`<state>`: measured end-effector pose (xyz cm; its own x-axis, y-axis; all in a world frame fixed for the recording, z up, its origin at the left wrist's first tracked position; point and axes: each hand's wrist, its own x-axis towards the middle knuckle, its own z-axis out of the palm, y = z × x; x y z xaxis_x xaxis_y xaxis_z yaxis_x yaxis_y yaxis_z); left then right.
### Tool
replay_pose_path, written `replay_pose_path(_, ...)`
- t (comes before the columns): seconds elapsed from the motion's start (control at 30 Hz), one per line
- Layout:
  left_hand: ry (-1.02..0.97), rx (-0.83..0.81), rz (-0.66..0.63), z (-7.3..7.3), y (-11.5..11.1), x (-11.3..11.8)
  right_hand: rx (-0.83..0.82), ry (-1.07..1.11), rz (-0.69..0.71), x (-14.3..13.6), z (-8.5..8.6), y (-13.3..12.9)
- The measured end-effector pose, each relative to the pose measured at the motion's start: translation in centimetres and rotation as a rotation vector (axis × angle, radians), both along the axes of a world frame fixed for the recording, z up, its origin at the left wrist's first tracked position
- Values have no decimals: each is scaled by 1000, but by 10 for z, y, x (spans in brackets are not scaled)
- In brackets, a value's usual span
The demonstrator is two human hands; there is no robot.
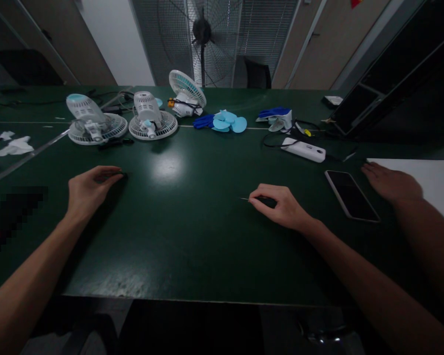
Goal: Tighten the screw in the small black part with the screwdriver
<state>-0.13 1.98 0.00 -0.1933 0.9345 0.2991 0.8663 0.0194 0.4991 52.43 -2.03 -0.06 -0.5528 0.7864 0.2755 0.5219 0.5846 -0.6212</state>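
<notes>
My right hand [277, 203] is closed around the dark handle of a small screwdriver [267, 201], its thin shaft pointing left just above the table. On the left, my left hand [92, 185] rests on the green table [192, 236] with thumb and fingers pinched together. A tiny dark thing shows at those fingertips, too small to name. Beyond my left hand, two white fans [96, 121] [150, 118] lie face down on their round grilles. A pale blue fan blade [227, 121] lies farther back, against a blue glove [203, 122].
A third fan [187, 93] leans at the back. Right of it are white-and-blue gloves [276, 118] and a white power strip [304, 149] with cable. A phone [351, 195] lies near another person's hand [394, 183] on white paper [436, 182]. Crumpled tissues [15, 146] lie left.
</notes>
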Motion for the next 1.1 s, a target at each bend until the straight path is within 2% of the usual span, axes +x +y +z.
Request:
replay_pose_path(0.2,-11,11,-46,-2,2,-3,18,-7,1,0,-2,1)
replay_pose_path(0.37,10,7,-30,0,1,-1,5,-12,-5,1,-1,0)
replay_pose_path(0.53,69,-115,47,3,2,-3,8,-10,-6,0,-1,0)
replay_pose_path(0.63,22,-177,-14,6,-1,8,11,-8,1,-1,-1,0)
replay_pose_path(0.73,-21,-212,-195,8,-9,41,12,-9,6,-2,1,-1)
replay_pose_path(0.97,-108,-176,-740,1,-30,158,9,-2,44,-8,2,-5)
replay_pose_path(1.1,-119,-196,-961,0,-38,212,40,-42,57,-12,2,-7)
